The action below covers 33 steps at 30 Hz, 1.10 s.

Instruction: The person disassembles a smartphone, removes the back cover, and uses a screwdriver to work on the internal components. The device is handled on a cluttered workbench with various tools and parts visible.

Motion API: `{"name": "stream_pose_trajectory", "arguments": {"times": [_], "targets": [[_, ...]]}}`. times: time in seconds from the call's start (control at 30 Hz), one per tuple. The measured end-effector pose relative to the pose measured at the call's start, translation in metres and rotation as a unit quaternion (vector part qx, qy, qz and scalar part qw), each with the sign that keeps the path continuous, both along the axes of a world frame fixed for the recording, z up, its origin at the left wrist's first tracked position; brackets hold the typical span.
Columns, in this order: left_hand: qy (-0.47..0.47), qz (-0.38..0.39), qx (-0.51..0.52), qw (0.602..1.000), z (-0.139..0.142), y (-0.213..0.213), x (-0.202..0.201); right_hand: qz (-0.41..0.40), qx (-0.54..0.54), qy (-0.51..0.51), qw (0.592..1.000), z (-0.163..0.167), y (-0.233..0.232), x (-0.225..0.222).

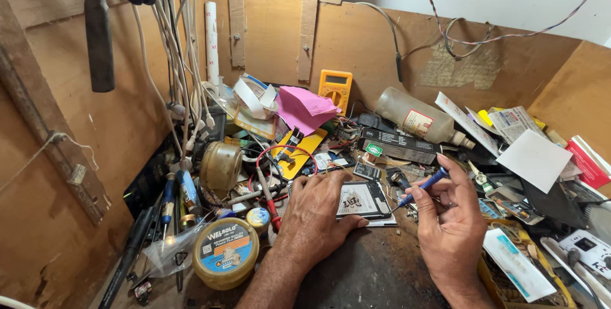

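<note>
Packages, labels and screens on the cluttered surface

A round tin with a blue-and-orange label [226, 252] is seen front left; a yellow meter's grey screen [335, 80] stands at the back; a white-and-red label [417, 122] is stuck on the lying bottle.

Left hand [316, 215] flat, palm down; right hand [449, 215] raised, fingers pinched together.

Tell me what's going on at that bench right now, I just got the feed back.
A person sits at a cluttered workbench. The left hand rests flat on a small device with a pale screen, pinning it to the bench. The right hand holds a blue-handled screwdriver, tip angled down toward the device's right edge. A round solder tin, a yellow multimeter and a plastic bottle lie among the clutter.
</note>
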<state>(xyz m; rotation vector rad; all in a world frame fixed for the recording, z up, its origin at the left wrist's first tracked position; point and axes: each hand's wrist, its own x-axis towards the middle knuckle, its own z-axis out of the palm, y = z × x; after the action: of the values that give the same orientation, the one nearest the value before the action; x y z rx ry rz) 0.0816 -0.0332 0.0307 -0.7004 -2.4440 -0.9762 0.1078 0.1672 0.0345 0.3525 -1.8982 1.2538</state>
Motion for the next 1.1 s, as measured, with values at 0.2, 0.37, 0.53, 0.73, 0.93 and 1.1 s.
{"name": "stream_pose_trajectory", "arguments": {"times": [0.2,0.37,0.53,0.73,0.93,1.1], "targets": [[-0.017,0.001,-0.007,1.000,0.0003,0.0000,0.0001,-0.010,0.009,0.000,1.000,0.0015,0.0002,0.0011],[-0.006,0.001,-0.002,1.000,0.0001,-0.0003,0.0010,-0.002,0.021,0.007,1.000,0.0014,-0.0006,0.0014],[-0.015,0.003,-0.009,1.000,-0.0006,0.0001,0.0002,-0.018,0.008,-0.001,1.000,0.0005,-0.0004,0.0011],[-0.002,0.000,-0.001,1.000,-0.0017,-0.0005,-0.0009,-0.010,0.002,0.002,1.000,-0.0005,0.0003,-0.0001],[-0.003,0.002,0.001,1.000,-0.0026,-0.0001,-0.0001,-0.005,0.000,0.000,1.000,-0.0007,0.0005,0.0000],[-0.004,0.003,-0.005,1.000,-0.0020,0.0000,-0.0005,-0.014,-0.003,-0.008,1.000,-0.0005,0.0013,-0.0006]]}}
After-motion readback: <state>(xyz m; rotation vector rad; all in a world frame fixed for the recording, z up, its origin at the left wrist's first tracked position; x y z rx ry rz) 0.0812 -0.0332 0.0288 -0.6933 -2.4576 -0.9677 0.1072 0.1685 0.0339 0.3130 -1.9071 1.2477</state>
